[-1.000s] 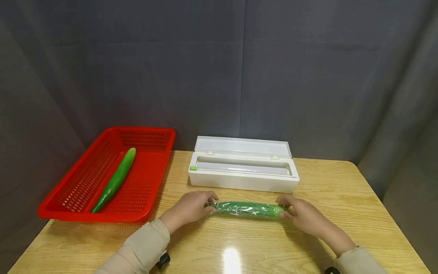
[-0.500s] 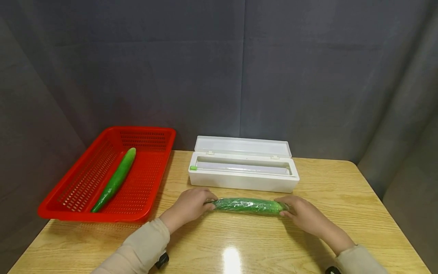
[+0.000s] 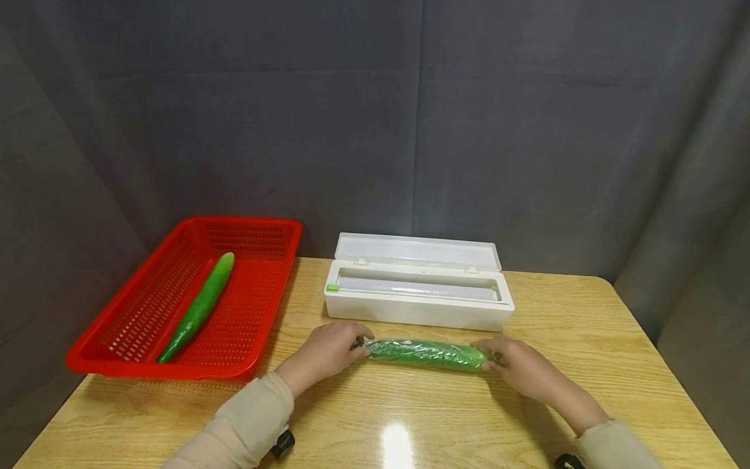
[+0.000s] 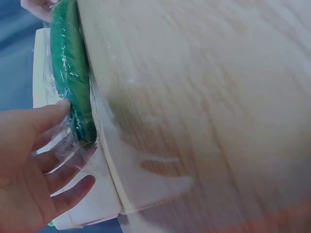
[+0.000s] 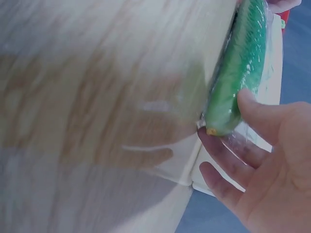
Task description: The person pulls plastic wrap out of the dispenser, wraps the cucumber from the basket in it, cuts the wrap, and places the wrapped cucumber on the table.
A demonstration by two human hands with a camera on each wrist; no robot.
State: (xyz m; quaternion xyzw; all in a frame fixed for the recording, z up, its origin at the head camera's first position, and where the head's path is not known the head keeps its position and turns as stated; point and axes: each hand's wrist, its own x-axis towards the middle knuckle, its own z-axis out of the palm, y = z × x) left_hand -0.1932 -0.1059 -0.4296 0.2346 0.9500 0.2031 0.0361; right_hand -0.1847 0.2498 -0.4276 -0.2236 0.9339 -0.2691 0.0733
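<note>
A cucumber (image 3: pixel 422 353) wrapped in clear plastic film lies crosswise in front of a white cling film box. My left hand (image 3: pixel 331 348) pinches its darker left end, thumb on the cucumber and fingers behind the film. At the paler right end, my right hand (image 3: pixel 518 365) holds it between thumb and fingers. In the left wrist view, loose crinkled film (image 4: pixel 73 150) spreads past the tip, across the left fingers. The right wrist view has the right thumb (image 5: pixel 248 99) lying on the wrapped cucumber (image 5: pixel 238 73), fingers around its end.
Behind the hands stands the white cling film box (image 3: pixel 418 314), lid (image 3: pixel 416 251) raised, with a film roll (image 3: pixel 416 288) and a green slider (image 3: pixel 332 288). A red basket (image 3: pixel 278 286) at the left holds another cucumber (image 3: pixel 199 309). A grey curtain (image 3: pixel 410 130) hangs behind the wooden table (image 3: pixel 586 326).
Between one second and half a second ago, the wrapped cucumber shifted slightly away from me, toward the box. Both hands have kept at its ends; since then little has moved.
</note>
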